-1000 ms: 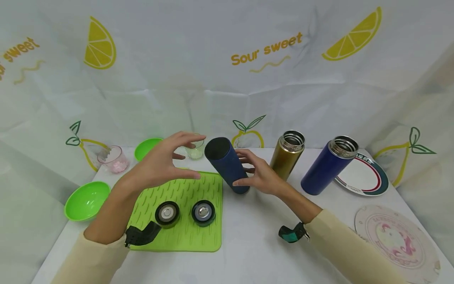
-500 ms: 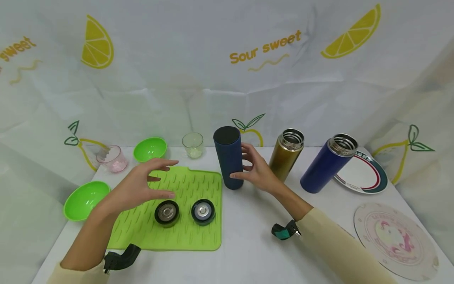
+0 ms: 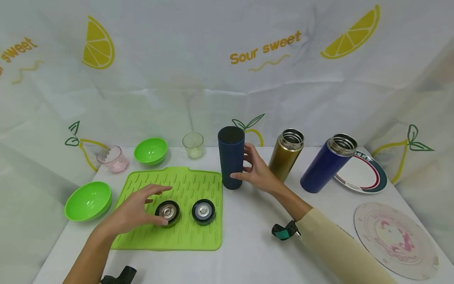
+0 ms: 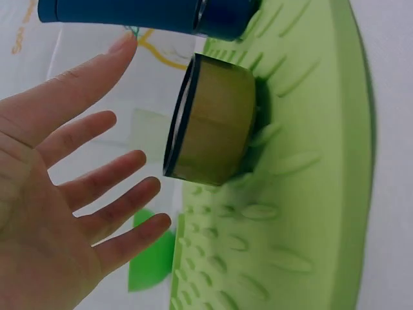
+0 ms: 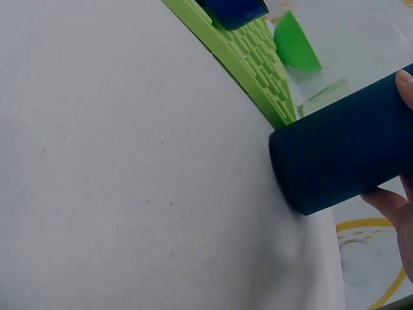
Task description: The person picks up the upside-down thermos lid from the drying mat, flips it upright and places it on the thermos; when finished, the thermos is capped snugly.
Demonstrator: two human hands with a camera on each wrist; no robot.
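Note:
My left hand is spread over the green drying mat, fingers apart around an olive-gold bottle lid. In the left wrist view the fingers stand clear of that lid, which lies with its inner side up. To its right on the mat is a blue lid, also inner side up. My right hand grips a dark blue bottle low on its side, thumb in front. This bottle stands upright beside the mat's right edge, its flat dark end facing up.
Right of my right hand stand an uncapped gold bottle and an uncapped blue bottle. A rimmed plate and a pink round mat lie farther right. Green bowls and glasses stand left and behind.
The tilted dark blue bottle has been set upright and shifted slightly right, my right hand staying on it. My left hand has moved from near the bottle down and left to the olive-gold lid.

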